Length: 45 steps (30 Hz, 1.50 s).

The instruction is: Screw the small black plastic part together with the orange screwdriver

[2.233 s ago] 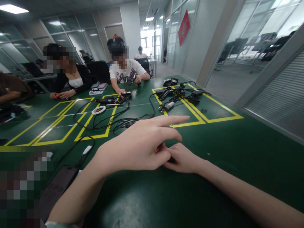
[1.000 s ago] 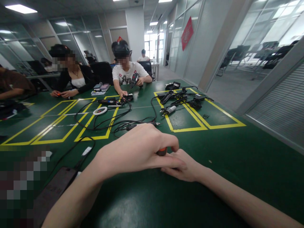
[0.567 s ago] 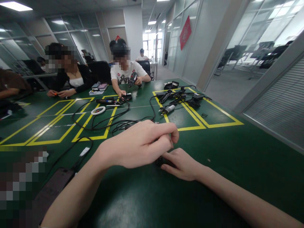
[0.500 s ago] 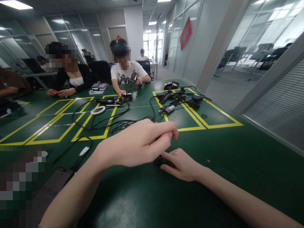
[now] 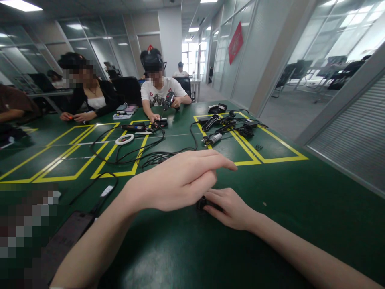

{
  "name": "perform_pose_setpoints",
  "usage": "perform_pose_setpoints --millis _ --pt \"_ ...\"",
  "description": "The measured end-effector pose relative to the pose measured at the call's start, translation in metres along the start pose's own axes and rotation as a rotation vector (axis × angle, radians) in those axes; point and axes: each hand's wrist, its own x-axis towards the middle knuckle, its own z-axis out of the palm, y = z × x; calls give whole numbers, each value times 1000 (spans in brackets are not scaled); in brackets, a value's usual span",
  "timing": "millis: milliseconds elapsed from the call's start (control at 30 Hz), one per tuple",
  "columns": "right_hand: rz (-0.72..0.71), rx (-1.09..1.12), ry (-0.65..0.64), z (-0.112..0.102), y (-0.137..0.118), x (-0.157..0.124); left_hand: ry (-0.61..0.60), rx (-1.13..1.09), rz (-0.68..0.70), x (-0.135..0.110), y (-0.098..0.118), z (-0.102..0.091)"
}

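Observation:
My left hand [image 5: 177, 180] reaches over the middle of the table with its back toward me. Its index finger is stretched to the right and the other fingers are curled under; whatever they hold, if anything, is hidden behind the hand. Just below and to the right, my right hand [image 5: 230, 208] pinches a small black cylindrical part [image 5: 202, 203] between thumb and fingers, low over the green table [image 5: 186, 249]. The left hand's curled fingers are close above that part and the right fingertips.
Black cables [image 5: 153, 158] and a white ring [image 5: 124, 139] lie ahead. Black parts [image 5: 210, 122] and a silver-grey cylinder [image 5: 214, 139] sit within yellow tape lines. A phone [image 5: 70, 228] lies at left. Across the table, a person in a white shirt [image 5: 162, 90] holds a power drill [image 5: 169, 100].
My left index finger has straightened out to the right from a bent position. My right hand stays nearly still, with the black part showing a little more.

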Motion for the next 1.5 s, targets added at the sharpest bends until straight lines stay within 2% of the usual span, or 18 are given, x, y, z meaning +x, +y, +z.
perform_pose_setpoints --millis 167,367,500,633,800,1000,1133,1333,1500 --pt "43 16 -22 2 2 -2 9 7 30 2 -1 3" --pt "31 20 11 6 6 -5 63 112 -5 5 -2 9" --pt "52 39 13 9 7 -6 17 169 -26 5 -1 11" --pt "39 54 -3 10 7 -4 -12 186 20 4 2 10" --pt "66 30 -56 3 1 -1 51 381 28 3 -1 12" --pt "72 27 -84 1 1 -1 47 486 -9 2 1 16" --pt "86 39 -70 6 4 -3 26 460 -4 2 5 15" --pt "75 72 -52 9 8 -5 16 398 101 2 12 12" --pt "83 30 -73 7 8 -6 -22 422 67 0 11 12"
